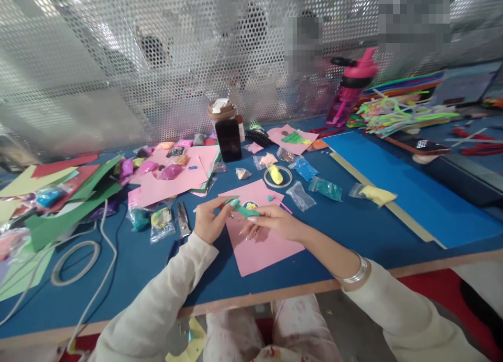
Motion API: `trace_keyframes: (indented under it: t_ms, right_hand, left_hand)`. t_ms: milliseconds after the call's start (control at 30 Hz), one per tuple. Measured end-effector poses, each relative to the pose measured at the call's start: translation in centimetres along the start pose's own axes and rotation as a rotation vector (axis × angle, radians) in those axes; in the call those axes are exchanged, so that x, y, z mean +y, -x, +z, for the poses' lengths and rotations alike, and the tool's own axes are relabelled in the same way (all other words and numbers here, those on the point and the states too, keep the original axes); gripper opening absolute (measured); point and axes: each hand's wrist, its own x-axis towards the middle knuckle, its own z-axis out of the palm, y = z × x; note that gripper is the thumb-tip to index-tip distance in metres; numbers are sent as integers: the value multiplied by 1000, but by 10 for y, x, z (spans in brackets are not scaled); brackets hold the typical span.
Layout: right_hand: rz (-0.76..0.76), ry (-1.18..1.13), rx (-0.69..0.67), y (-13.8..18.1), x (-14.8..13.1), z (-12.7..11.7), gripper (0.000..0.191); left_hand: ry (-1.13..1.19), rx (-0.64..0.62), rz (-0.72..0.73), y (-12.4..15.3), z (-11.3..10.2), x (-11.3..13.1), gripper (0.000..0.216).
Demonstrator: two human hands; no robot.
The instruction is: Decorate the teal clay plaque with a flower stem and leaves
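My left hand (210,220) and my right hand (273,223) meet over a pink sheet of paper (261,247) on the blue table (353,231). Between their fingertips they pinch a strip of teal-green clay (244,210), each hand on one end. Both hands have their fingers closed on it. A small round yellow and blue clay piece (250,205) lies on the pink sheet just behind the strip. A silver bangle (356,273) circles my right wrist.
Bags of coloured clay (326,188) lie scattered beyond the sheet, with a tape roll (277,176) holding yellow clay. A dark bottle (228,139), a pink bottle (349,89), scissors (183,218), stacked paper (58,194) at left, a white cord (74,257) and pipe cleaners (401,113) are around.
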Motion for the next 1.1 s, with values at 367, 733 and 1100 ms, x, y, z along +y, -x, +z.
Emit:
trace_keyframes:
  t_ms: [367, 733, 1100]
  right_hand:
    - [-108, 51, -43, 0, -1, 3, 31]
    - [-176, 538, 615, -25, -6, -27, 27]
    - [-126, 987, 666, -121, -18, -55, 27]
  left_hand:
    - [82, -203, 182, 7, 13, 4, 30]
    - [399, 103, -135, -4, -2, -12, 33]
    - [396, 152, -272, -14, -10, -22, 31]
